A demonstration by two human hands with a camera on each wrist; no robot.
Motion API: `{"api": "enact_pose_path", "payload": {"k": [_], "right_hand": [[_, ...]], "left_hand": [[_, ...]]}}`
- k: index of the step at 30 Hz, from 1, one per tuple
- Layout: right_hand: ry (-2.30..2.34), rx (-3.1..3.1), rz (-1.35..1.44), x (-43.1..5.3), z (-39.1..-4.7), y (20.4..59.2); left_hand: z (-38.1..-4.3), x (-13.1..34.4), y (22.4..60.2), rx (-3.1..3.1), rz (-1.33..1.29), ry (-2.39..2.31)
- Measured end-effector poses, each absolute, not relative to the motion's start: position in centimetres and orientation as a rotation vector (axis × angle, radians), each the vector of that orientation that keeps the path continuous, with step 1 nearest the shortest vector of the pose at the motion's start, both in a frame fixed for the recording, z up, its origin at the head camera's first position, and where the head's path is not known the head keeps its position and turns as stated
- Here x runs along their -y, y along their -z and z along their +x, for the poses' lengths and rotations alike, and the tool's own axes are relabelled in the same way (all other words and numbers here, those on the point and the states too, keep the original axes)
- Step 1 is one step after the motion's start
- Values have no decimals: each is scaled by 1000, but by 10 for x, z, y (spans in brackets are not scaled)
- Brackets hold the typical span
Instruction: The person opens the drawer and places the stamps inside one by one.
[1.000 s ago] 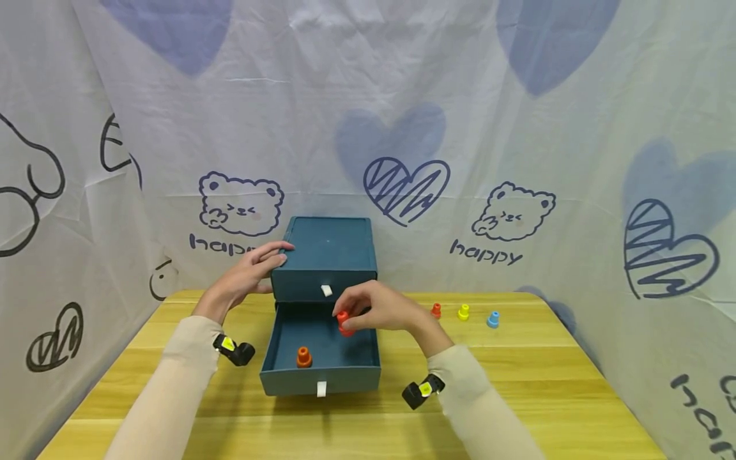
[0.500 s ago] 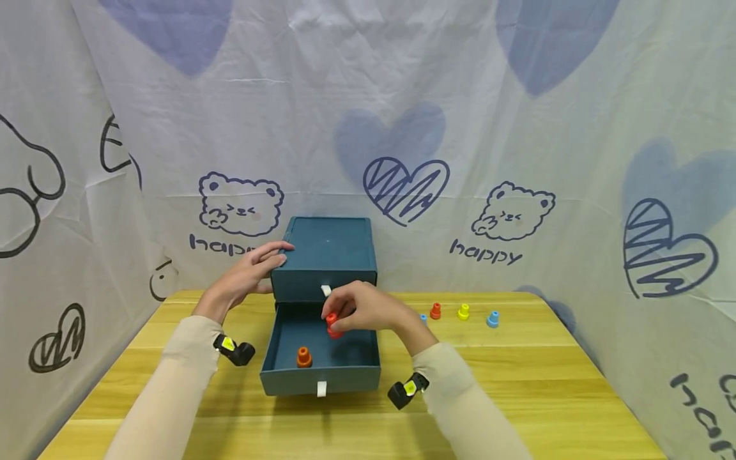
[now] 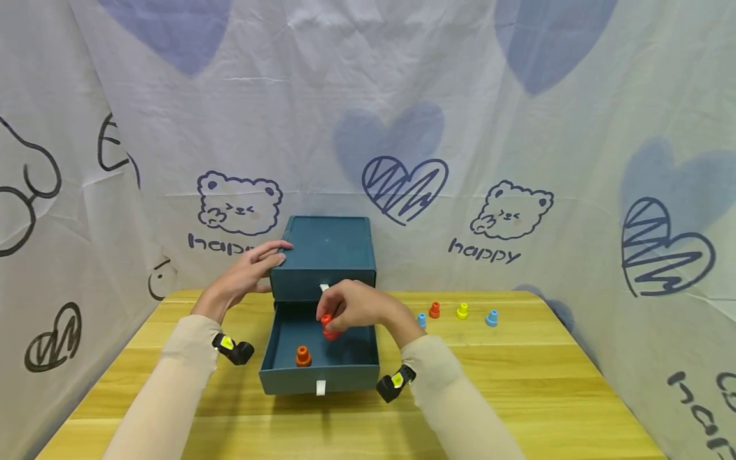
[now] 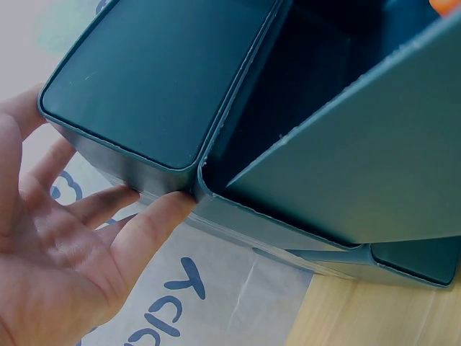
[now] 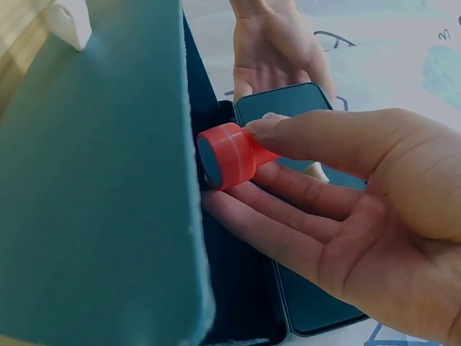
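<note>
The right hand (image 3: pixel 358 306) pinches a small red stamp (image 3: pixel 328 324) between thumb and fingers, above the open lower drawer (image 3: pixel 293 381) of a dark teal two-drawer box (image 3: pixel 329 243). Seen from the right wrist, the red stamp (image 5: pixel 229 157) lies tilted, its flat blue-grey end towards the drawer's front panel (image 5: pixel 108 194). An orange stamp (image 3: pixel 303 356) stands inside that drawer, near its front left. The left hand (image 3: pixel 244 275) rests against the box's left side with fingertips on the top edge; in the left wrist view its fingers (image 4: pixel 155 223) are spread and fairly straight.
To the right on the wooden table (image 3: pixel 517 383) stand a blue stamp (image 3: pixel 421 320), another red stamp (image 3: pixel 434 310), a yellow stamp (image 3: pixel 462 311) and a second blue stamp (image 3: pixel 492 318). The upper drawer is closed, its white tab (image 3: pixel 324 287) partly behind the right hand. A printed cloth (image 3: pixel 402 96) hangs behind.
The right hand has moved left over the drawer with the red stamp, uncovering a blue stamp on the table. The left hand keeps its place on the box.
</note>
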State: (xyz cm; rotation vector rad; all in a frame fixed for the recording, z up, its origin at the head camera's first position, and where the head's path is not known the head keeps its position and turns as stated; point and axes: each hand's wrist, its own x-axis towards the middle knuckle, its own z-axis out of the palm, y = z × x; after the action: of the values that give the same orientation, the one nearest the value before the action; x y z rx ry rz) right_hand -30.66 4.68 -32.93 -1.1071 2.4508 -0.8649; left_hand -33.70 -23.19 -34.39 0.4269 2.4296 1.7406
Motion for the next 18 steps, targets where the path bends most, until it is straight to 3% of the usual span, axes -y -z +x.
{"api": "enact_pose_path", "payload": {"k": [18], "right_hand": [[798, -2410, -1042, -31, -313, 331]], "left_hand": [[-338, 232, 343, -2425, 439, -1728]]}}
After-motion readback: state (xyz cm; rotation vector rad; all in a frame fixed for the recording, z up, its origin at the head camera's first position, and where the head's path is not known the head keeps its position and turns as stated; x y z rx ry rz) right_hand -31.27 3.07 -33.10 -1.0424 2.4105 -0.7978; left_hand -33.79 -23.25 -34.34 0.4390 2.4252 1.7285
